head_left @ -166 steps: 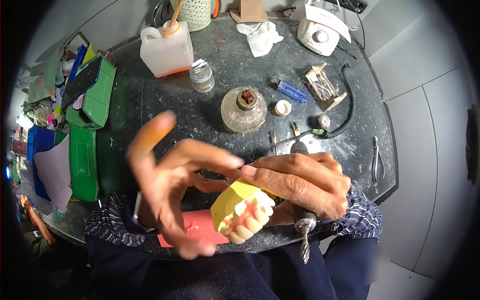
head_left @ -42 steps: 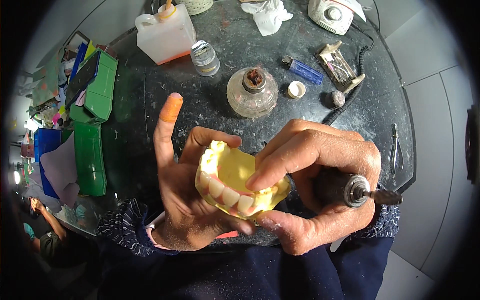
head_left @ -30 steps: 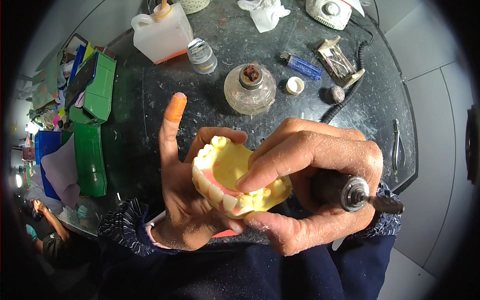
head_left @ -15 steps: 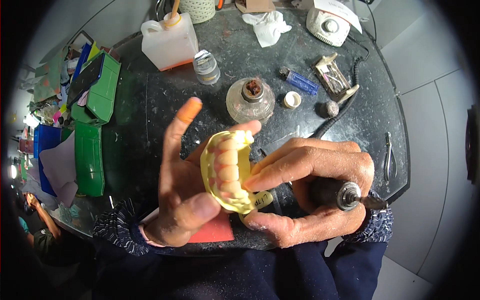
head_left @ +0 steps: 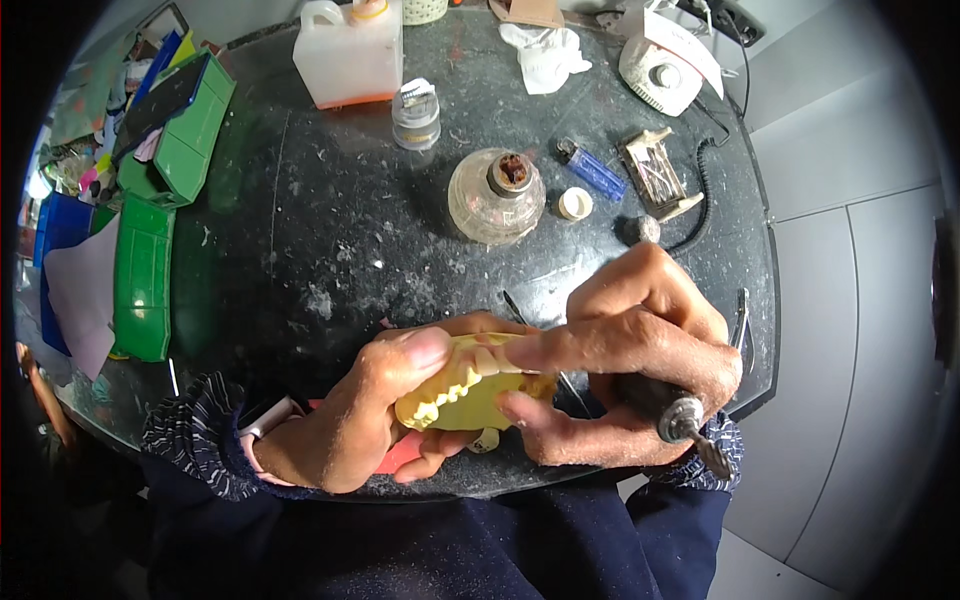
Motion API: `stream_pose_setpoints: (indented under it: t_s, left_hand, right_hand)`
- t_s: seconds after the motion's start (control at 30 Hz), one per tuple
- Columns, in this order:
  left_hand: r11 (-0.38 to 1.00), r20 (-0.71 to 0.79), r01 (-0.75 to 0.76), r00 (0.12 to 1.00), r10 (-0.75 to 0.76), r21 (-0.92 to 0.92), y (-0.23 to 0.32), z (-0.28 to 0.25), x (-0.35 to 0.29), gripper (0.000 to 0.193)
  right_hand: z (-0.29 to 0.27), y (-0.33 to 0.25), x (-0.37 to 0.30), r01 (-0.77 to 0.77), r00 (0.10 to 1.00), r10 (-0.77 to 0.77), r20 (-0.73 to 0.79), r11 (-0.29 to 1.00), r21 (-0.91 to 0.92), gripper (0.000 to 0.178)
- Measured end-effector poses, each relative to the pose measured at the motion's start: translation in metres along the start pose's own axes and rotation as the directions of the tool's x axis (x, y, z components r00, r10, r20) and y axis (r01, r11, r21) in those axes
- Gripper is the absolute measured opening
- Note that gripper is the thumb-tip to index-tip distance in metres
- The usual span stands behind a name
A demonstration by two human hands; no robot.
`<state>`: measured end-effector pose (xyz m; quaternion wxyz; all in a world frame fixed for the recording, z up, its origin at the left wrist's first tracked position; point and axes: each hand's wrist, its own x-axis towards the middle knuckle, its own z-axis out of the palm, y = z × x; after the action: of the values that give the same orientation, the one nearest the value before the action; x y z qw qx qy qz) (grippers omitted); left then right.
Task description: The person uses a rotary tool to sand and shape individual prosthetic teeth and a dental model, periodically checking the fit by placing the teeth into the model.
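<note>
A yellow dental cast (head_left: 465, 408) with a row of teeth set in pink wax is held over the table's near edge. My left hand (head_left: 350, 415) is closed round its left part, thumb on top and fingers beneath. My right hand (head_left: 655, 345) pinches its right end between thumb and index finger. In that same hand's palm lies a dark rotary handpiece (head_left: 682, 418), its metal bur pointing back and to the right, away from the cast. Below the cast, a red sheet (head_left: 400, 453) and a small pale tag (head_left: 484, 440) are partly hidden.
Beyond my hands stand a round glass burner (head_left: 497, 205), a small jar (head_left: 415, 120) and a plastic jug (head_left: 345, 60). A white cap (head_left: 575, 204), a blue lighter (head_left: 597, 172) and a metal frame (head_left: 655, 175) lie right. Green bins (head_left: 145, 275) line the left; pliers (head_left: 741, 320) lie right.
The cast has been turned from upright to lying more level, and lowered slightly. My left fingers, spread before, have closed round it. My right index finger has moved onto the teeth.
</note>
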<state>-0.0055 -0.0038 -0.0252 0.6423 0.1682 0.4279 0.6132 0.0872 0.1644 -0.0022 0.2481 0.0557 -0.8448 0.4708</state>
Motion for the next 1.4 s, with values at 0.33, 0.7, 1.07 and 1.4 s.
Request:
stream_pose_setpoints:
  t_s: [0.33,0.7,1.07,1.4]
  left_hand:
    - [0.977,0.008,0.21,0.978,-0.211,0.034,0.0,-0.001,-0.001,0.049]
    - [0.981,0.01,0.178,0.984,-0.177,-0.076,-0.01,-0.001,0.0,0.055]
    - [0.993,-0.033,0.083,0.996,-0.086,-0.079,-0.01,-0.001,0.001,0.055]
    - [0.992,-0.027,0.128,0.991,-0.128,-0.015,-0.011,0.003,0.001,0.056]
  right_hand:
    - [0.004,0.003,-0.005,-0.077,0.997,0.075,0.025,0.995,0.061,0.027]
    - [0.006,0.005,-0.005,-0.1,0.995,0.099,0.017,0.989,0.108,0.025]
    - [0.005,0.009,-0.006,-0.161,0.986,0.156,0.063,0.983,0.092,0.029]
    - [0.009,0.011,-0.006,-0.093,0.996,0.093,0.006,0.992,0.084,0.026]
